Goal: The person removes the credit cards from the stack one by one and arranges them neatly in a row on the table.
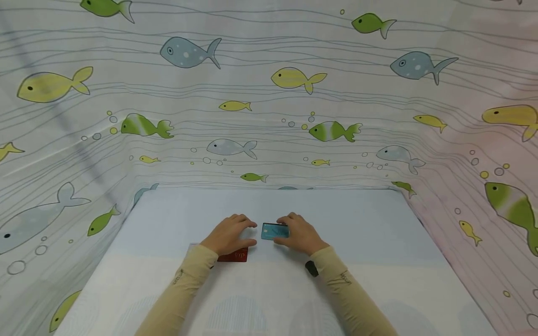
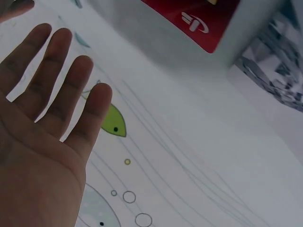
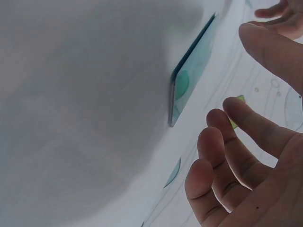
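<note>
Two hands hover around the middle of the table (image 1: 357, 238), and neither is gripping anything as far as I can tell. The left hand (image 1: 229, 236) is released, fingers spread and nearly straight in its wrist view. The right hand (image 1: 301, 234) has loosely bent fingers with the thumb well apart; in its wrist view there's a gap to the blue card (image 1: 272, 230), so no pinch there.

That blue card lies about midway between the table's left and right edges, well apart from the far corners. The red card (image 1: 236, 255) sits further toward the left edge and further from the far edge, partly hidden by the left hand in the head view.

Where it could go sideways, imo: a thin card on a flat top gives fingertips little edge to catch, so a pinch could just skate it along. The blue one's side looks kinda thick in the right wrist view; can't tell if it's a stack, and if it is, layers could slip. The left wrist might also nudge the red card, or the glittery patterned piece (image 2: 279, 66) just beside it, if it drops low. Can't tell if those two touch.
</note>
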`<state>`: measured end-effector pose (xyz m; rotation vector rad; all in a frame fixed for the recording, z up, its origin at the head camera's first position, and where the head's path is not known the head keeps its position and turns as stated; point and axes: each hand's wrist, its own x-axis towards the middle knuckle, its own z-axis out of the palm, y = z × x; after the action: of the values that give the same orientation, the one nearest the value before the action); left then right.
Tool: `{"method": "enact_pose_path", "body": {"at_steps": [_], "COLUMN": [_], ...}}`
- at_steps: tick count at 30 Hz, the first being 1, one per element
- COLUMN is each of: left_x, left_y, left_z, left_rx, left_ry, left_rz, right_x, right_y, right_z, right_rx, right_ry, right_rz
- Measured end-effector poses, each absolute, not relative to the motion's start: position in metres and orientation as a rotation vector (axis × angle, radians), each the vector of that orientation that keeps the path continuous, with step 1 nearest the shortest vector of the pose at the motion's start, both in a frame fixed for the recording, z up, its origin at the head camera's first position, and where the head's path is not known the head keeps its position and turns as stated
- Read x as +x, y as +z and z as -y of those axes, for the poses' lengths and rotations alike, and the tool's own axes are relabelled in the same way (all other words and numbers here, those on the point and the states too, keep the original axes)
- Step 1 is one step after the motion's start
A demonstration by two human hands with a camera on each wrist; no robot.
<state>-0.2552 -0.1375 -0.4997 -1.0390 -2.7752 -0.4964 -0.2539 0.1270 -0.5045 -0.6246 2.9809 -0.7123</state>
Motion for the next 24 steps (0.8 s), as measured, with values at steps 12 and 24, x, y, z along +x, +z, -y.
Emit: {"method": "enact_pose_path", "body": {"at_steps": [12, 24], "left_x": [-0.283, -0.301], "left_y": [-0.511, -0.513], "left_z": [0.114, 0.101], "left_rx": [-1.056, -1.068], "left_ry": [-0.447, -0.345], "left_rz": [2.885, 2.939], "right_x": [-0.258, -0.263], "right_y": [-0.517, -0.520], "right_z": [-0.139, -0.137], "right_rx": [-0.649, -0.638], "right_ry": [-0.655, -0.636], "right_rz": [-3.021, -3.040]}}
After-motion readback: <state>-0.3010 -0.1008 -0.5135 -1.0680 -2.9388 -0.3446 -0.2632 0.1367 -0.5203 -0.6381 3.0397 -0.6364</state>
